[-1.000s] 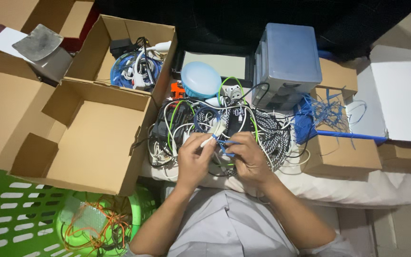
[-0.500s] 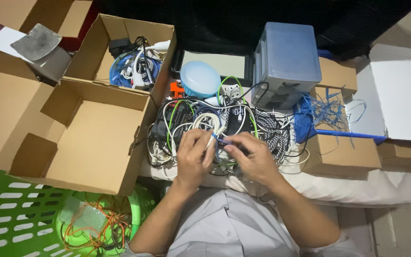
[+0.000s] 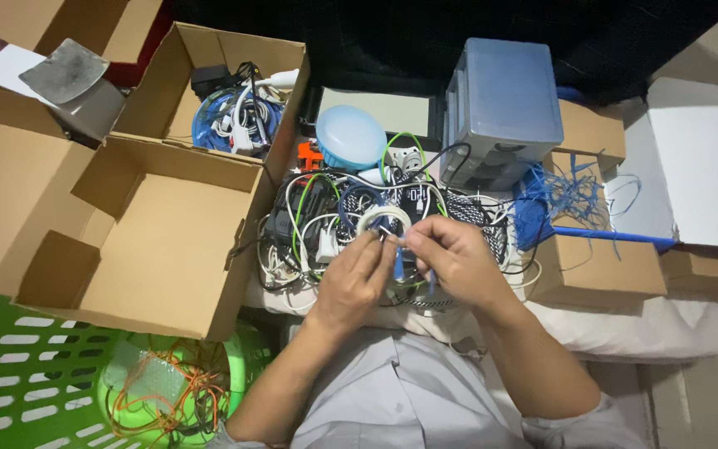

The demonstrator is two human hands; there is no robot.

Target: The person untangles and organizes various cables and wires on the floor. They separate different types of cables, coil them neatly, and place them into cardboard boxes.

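Between my two hands, just above the tangle, sits a small coil of white cable [image 3: 384, 219]; my left hand [image 3: 357, 278] pinches its near-left edge with fingertips pressed together, and my right hand [image 3: 449, 259] pinches a thin blue tie [image 3: 398, 264] that hangs down from the grip, fingers closed on it; the two hands almost touch at the coil. Directly beyond and beneath the grip lies the heap of loose cables [image 3: 326, 224], white, green, black and a braided black-and-white one, all tangled together and resting on a pale cushion [image 3: 625, 328]; I judge that most of the sorting remains, since that heap looks barely thinned. To the left of the grip stands an open cardboard box [image 3: 168, 249] with nothing visible inside; further off on that side a second cardboard box [image 3: 234, 108] already holds bundled cables and adapters, which I read as finished work. Beyond the grip sit a round pale-blue lamp [image 3: 351, 137] and a grey plastic drawer unit [image 3: 502, 108]; to the right, a bunch of blue ties [image 3: 558, 199] spills over a closed carton [image 3: 596, 270]. Near-left of the grip, low down, a green basket [image 3: 18, 382] holds orange wires [image 3: 168, 391]; the coil looks wound but I cannot tell whether the tie is fastened yet
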